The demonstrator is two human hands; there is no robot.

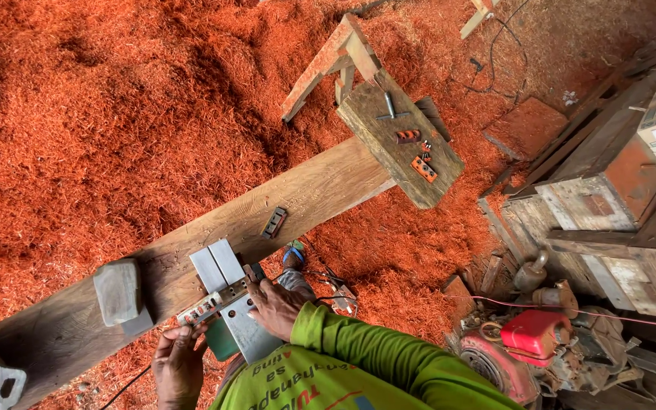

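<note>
Two hands close by, low at the near edge of the long wooden beam [191, 250]. Left hand [180, 364] curled round a small red and white tool [199, 310], held tight against the metal. Right hand [275, 307] down on the grey metal plate [246, 334], fingers bent over it, pressing it to the side of the beam. Sits right at the edge, half on top of the wood, half hanging down the side.

Could go wrong here: looks easy for the plate to slide if the right hand lets go a little. Might fall on the foot in the blue shoe [294, 257] just under it. Might also nip a finger, with both hands so near the sharp metal edge.

Next along the beam, a grey block [118, 290] to the left, near the hands but not touching them. A bit further up, a small dark metal piece [273, 222] flat on the wood. To the right and low, a red engine [533, 342] with a thin red cord, near the green sleeve.

Further off, a wooden stool [400, 137] across the end of the beam, with a bolt and orange bits on top. Old wooden boxes [594, 197] at the right. Red sawdust [100, 106] all over the ground, deep and soft, enough to hide any small dropped bit
</note>
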